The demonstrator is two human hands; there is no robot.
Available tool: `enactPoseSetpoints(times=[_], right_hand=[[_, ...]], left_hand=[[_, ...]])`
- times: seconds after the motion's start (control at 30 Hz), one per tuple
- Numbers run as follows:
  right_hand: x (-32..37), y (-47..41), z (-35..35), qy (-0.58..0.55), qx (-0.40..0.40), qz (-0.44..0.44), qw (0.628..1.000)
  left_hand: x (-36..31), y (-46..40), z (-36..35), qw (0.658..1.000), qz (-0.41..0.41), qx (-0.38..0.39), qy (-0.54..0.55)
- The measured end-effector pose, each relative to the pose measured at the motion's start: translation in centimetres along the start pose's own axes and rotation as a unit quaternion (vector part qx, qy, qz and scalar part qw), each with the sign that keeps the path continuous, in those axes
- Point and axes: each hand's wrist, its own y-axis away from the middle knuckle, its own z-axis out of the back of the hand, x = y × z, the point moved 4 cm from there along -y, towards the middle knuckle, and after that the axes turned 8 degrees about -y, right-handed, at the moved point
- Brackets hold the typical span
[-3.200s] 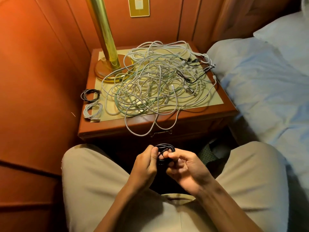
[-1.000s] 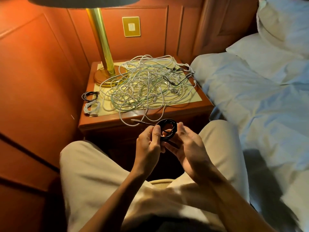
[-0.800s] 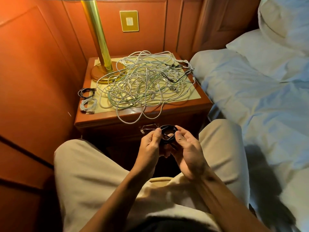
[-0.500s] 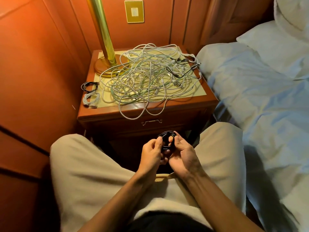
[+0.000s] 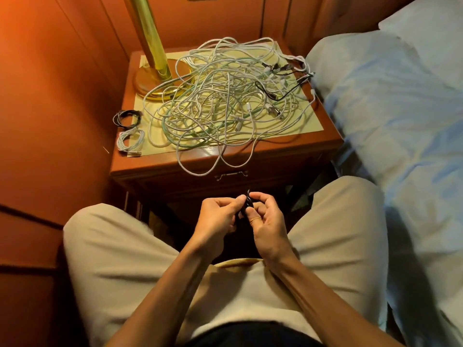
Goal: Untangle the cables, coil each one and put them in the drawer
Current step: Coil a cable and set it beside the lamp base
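- Black coiled cable [image 5: 246,203]: pinched between left hand [image 5: 217,219] and right hand [image 5: 266,221].
- White cable tangle [image 5: 225,101]: on desk [image 5: 288,149], above closed drawer [image 5: 230,175].

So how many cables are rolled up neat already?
3. A black coil and a white coil lie on the nightstand's left edge; another black one is pinched between left hand and right hand. The tangled pile might hide more.

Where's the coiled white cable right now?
Head view: the coiled white cable lies at the nightstand's front-left corner, just in front of the coiled black cable, left of the tangle.
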Motion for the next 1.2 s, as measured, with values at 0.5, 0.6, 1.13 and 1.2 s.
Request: enactPoseSetpoints(times=[0.5, 0.6, 1.13, 1.2], right_hand=[[-5.1, -0.3, 3.0, -0.166, -0.305, -0.288, 0.892], [-5.8, 0.0, 2.7, -0.251, -0.315, -0.356, 0.843], [-5.4, -2.0, 2.1, -0.297, -0.175, -0.239, 0.908], [-4.9, -2.0, 2.0, -0.265, -0.151, -0.215, 0.928]], left_hand=[[4.3, -1.9, -3.6, 0.986, -0.083, 0.097, -0.111], [5.2, -1.8, -3.8, 0.908, -0.276, 0.105, -0.298], [5.5, -1.5, -1.4, 0.944, 0.167, -0.136, 0.251], [5.4, -2.0, -0.8, 0.954, 0.202, -0.096, 0.199]])
